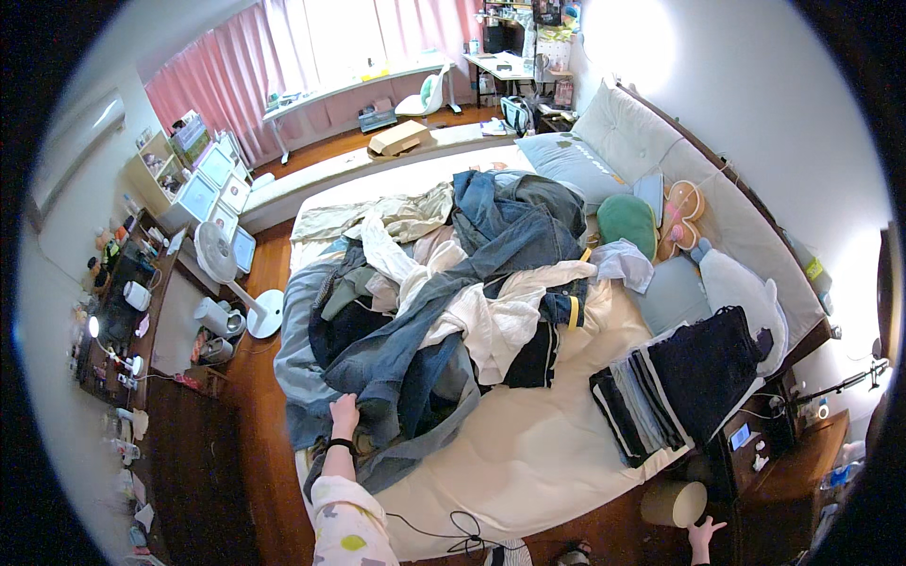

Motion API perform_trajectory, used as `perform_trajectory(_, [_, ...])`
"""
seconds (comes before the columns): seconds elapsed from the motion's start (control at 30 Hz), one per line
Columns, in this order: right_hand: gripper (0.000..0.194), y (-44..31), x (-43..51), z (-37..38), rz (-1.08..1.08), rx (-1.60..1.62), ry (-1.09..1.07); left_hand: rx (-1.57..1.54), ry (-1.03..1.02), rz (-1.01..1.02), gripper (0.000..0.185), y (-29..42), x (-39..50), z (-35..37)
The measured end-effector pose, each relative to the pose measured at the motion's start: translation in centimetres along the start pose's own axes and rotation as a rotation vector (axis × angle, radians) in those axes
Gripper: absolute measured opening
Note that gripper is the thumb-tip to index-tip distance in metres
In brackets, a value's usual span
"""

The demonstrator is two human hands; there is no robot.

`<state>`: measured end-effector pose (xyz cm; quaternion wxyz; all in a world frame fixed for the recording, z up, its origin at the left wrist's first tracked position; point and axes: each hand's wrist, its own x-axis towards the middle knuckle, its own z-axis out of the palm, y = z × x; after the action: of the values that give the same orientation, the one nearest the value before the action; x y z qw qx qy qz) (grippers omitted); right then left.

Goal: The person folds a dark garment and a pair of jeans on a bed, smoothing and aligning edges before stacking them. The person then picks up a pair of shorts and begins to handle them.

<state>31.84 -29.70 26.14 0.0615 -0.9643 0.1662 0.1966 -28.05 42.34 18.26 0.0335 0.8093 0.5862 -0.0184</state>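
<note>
My left hand (pixel 345 416) grips the hem of a blue jeans leg (pixel 425 311), which stretches across a jumbled heap of clothes on the bed. White crumpled garments (pixel 488 318), a beige pair of trousers (pixel 403 209) and dark clothes (pixel 347 329) lie tangled around the jeans. At lower right my right hand (pixel 702 532) is held with its fingers apart and nothing in them, close to a round tan bin (pixel 672 504). A row of folded dark and grey clothes (pixel 640 403) lies on the bed's right edge, beside black folded fabric (pixel 708 361).
The cream bed sheet (pixel 524 453) runs along the near side, with a black cable (pixel 463 541) over its edge. Pillows (pixel 570 166) and plush toys (pixel 736 290) line the headboard. A white fan (pixel 263 311) stands left of the bed. A bedside table (pixel 761 442) is at right.
</note>
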Motion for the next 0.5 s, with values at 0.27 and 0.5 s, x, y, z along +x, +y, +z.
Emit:
perform_trajectory(0.27, [0.071,0.1,-0.7,-0.8,-0.083,0.044,-0.114,-0.005,0.759,0.08,0.016,1.7,-6.0,-26.8])
perform_trajectory(0.5, [0.079,7.7,5.5,6.2,-0.112,0.068,-0.189,-0.373,1.095,-0.068,0.031,2.0,-21.6,-48.2])
